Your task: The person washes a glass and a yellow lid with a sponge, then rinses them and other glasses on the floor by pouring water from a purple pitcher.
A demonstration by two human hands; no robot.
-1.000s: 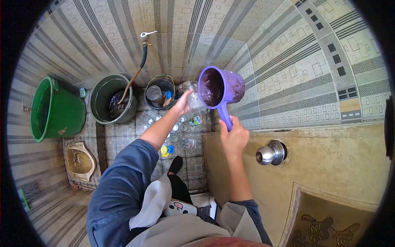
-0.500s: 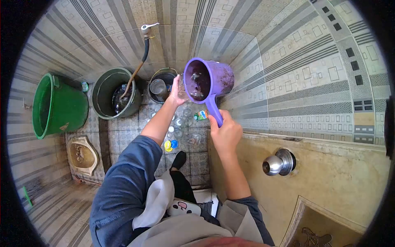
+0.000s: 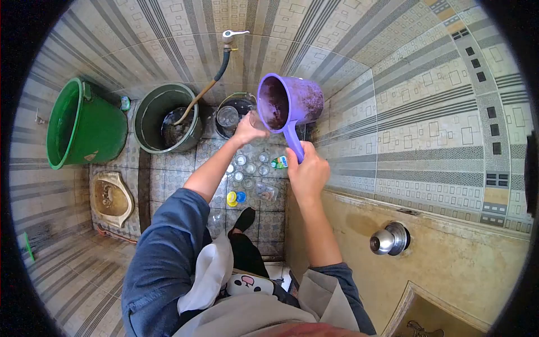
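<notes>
My right hand [image 3: 309, 168] is wrapped round the handle of a purple water dipper [image 3: 306, 101], which is tilted with its mouth facing left. Dark stains cover the inside of the dipper. My left hand [image 3: 249, 131] grips a clear glass container [image 3: 257, 119] close against the dipper's rim; fingers and rim partly hide it. Below the hands, several clear jars [image 3: 248, 183] stand on the tiled floor. A yellow lid [image 3: 231, 198] and a blue lid [image 3: 241, 197] lie by them, near a green-and-white packet [image 3: 279, 162].
A green bucket [image 3: 104, 132] and a dark grey tub [image 3: 145, 147] with a hose [image 3: 202, 94] running into it stand at left. A dark pail [image 3: 242, 103] holds a clear bowl [image 3: 227, 116]. A squat toilet [image 3: 128, 196] is lower left; a door with a round knob [image 3: 384, 241] is at right.
The glass container has turned in my left hand, and the hand's back now faces up more. Splashing water seen at the dipper's mouth is gone. The view has shifted slightly.
</notes>
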